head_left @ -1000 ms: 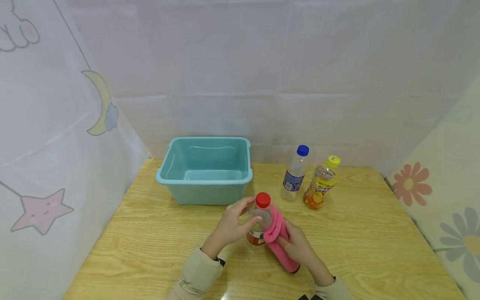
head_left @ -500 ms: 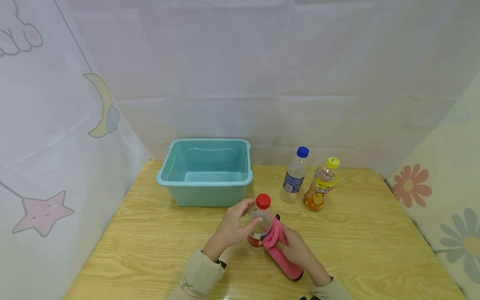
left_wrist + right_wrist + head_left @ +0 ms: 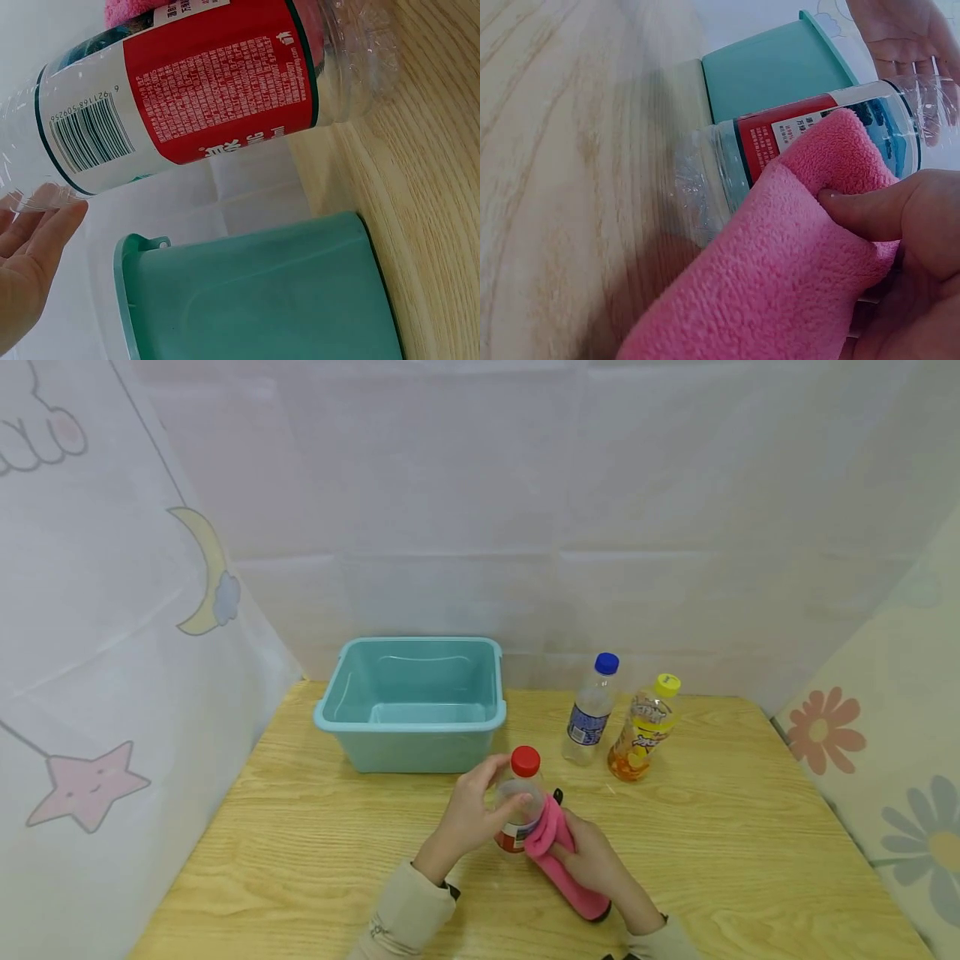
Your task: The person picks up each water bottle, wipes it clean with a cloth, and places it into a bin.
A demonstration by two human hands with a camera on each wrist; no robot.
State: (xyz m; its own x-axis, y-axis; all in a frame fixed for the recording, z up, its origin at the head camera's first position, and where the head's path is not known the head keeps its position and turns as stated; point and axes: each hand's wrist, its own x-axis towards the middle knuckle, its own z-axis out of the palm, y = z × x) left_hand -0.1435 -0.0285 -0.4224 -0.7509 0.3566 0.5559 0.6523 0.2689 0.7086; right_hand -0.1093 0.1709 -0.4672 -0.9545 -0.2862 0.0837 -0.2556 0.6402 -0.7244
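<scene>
A clear plastic bottle [image 3: 514, 837] with a red cap and a red-and-white label stands upright on the wooden table in front of me. My left hand [image 3: 468, 817] holds it round the upper part, thumb on the near side. In the left wrist view, the fingers [image 3: 56, 225] touch the clear plastic above the label. My right hand [image 3: 594, 857] grips a pink fleecy cloth [image 3: 757, 270], its thumb pressing into a fold. The folded top of the cloth lies against the bottle's right side, and its lower end hangs toward me. Some right fingers are hidden behind the cloth.
A teal plastic basin [image 3: 411, 747] stands at the back left, just beyond the left hand. Behind the right hand are a blue-capped bottle [image 3: 587, 724] and a yellow-capped bottle [image 3: 641, 735] with some orange contents. White sheets hang behind and at both sides of the table.
The pink cloth has slid a little lower along the bottle's right side, and a black loop now shows at its top. The left hand keeps its hold on the bottle.
</scene>
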